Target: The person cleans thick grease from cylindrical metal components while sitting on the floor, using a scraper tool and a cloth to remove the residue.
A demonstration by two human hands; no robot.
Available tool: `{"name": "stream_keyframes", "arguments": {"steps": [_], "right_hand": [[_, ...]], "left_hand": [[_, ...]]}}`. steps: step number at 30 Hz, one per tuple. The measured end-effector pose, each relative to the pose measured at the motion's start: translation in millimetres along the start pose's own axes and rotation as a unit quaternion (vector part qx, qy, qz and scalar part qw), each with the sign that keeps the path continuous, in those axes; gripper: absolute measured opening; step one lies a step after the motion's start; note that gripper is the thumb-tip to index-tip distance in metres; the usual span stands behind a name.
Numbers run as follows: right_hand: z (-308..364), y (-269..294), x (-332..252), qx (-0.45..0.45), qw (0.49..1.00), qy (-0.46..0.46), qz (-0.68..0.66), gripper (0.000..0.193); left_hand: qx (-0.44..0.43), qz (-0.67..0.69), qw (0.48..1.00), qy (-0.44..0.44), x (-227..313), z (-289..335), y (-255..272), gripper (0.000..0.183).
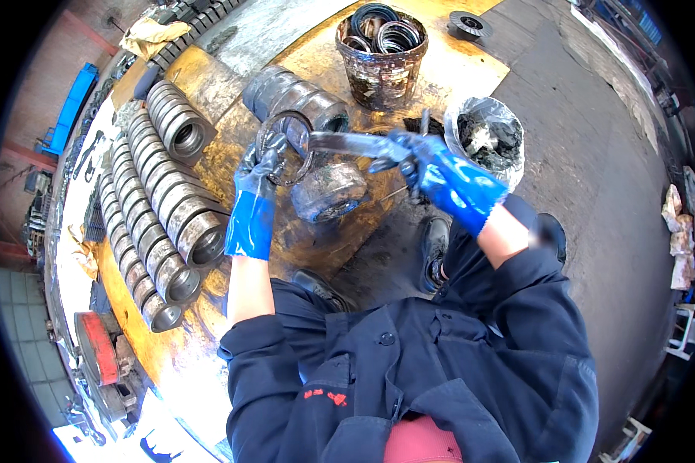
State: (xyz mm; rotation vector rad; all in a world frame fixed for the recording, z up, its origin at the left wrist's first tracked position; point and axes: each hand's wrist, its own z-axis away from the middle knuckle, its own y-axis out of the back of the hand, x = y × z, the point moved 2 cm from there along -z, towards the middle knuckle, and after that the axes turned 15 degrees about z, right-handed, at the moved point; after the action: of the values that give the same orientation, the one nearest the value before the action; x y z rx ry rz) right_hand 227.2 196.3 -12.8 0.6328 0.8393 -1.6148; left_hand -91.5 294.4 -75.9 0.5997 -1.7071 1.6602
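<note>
Both my hands wear long blue rubber gloves darkened with grease. My left hand (261,158) is closed on the edge of a dark metal ring (310,160), which stands tilted up in the air. My right hand (413,158) grips a flat, greyish, blade-like tool (347,144); it is smeared by motion, so its exact kind is unclear. The tool's far end reaches the ring's right side. Beneath the ring, a greasy short metal cylinder (328,193) rests on the stained yellow board (371,224). Behind it lies a larger ribbed metal cylinder (286,92).
Rows of hollow metal cylinders (170,204) lie to the left. A grimy bucket (382,77) full of rings stands ahead. Right of it are a bag-lined bin (490,131) and a dark spool-like disc (469,27). A red-and-black machine part (100,347) sits at lower left.
</note>
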Motion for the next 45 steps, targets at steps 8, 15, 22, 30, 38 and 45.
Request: {"name": "stream_keyframes", "arguments": {"steps": [8,15,22,30,38,45], "right_hand": [[-55,-16,32,-0.261,0.902,-0.097,-0.331,0.034],[-22,-54,27,-0.117,0.985,-0.001,-0.125,0.02],[-19,-28,40,-0.045,0.968,0.171,0.176,0.028],[18,-25,13,0.033,0.548,0.509,0.663,0.039],[13,-42,20,0.005,0.452,0.521,0.724,0.055],[8,-40,17,0.012,0.456,0.534,0.712,0.052]], "left_hand": [[-0.021,-0.125,0.991,0.053,-20,23,-8,0.036],[-0.204,0.043,0.973,0.104,-7,-16,57,0.048],[0.043,-0.192,0.98,0.042,-19,8,-13,0.033],[0.05,-0.18,0.98,0.068,-5,29,-21,0.027],[0.009,-0.124,0.99,0.072,-19,15,17,0.027],[-0.003,-0.197,0.973,0.121,-5,31,-6,0.03]]}}
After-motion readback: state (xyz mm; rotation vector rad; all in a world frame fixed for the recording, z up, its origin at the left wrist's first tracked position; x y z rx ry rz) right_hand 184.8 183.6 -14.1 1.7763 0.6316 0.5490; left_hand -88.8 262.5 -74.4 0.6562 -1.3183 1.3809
